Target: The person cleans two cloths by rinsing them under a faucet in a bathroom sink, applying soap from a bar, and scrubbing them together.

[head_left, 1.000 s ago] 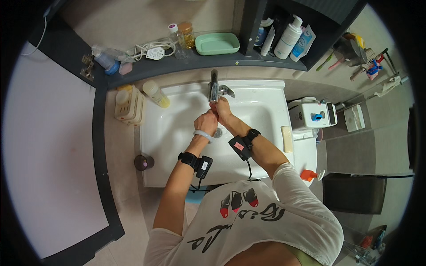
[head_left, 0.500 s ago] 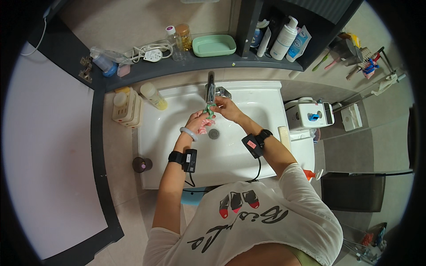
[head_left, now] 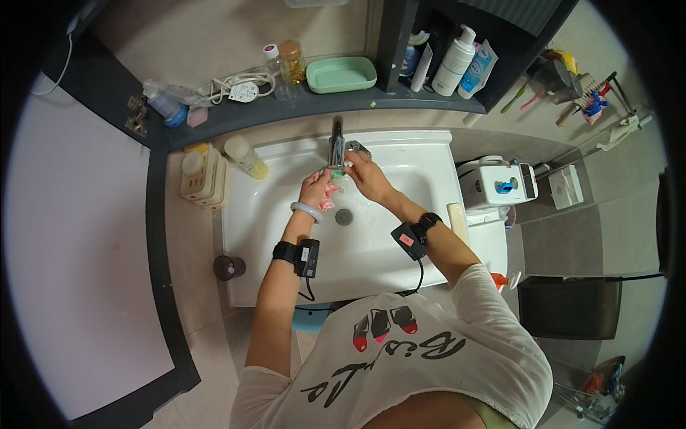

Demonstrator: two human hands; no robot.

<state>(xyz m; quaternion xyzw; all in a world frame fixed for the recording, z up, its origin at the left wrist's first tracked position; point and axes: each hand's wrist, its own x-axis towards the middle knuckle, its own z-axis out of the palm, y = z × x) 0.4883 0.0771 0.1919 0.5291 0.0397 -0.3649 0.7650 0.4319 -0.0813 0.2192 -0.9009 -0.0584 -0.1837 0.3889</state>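
Note:
Under the spout of the chrome faucet (head_left: 337,143), my left hand (head_left: 315,188) is closed around a crumpled wet cloth (head_left: 328,196). The cloth is pink where it hangs below the fingers and green at its upper end, right beneath the spout. My right hand (head_left: 366,178) is just right of the spout, beside the green end. Its fingers are bent and a little apart, with the tips partly hidden near the faucet; no object shows in them. Both hands are above the white sink basin (head_left: 286,236), over the round drain (head_left: 344,216).
A yellowish bottle (head_left: 246,157) leans on the sink's back left corner, next to a cream container (head_left: 204,179). A dark cup (head_left: 229,267) stands at the left rim. The shelf above holds a green tray (head_left: 341,74), a coiled white cable (head_left: 243,89) and several bottles. A white appliance (head_left: 496,184) is at right.
My right hand has shifted slightly off the green end of the cloth, its fingers parting beside the spout. My left hand has moved a little up and left with the cloth.

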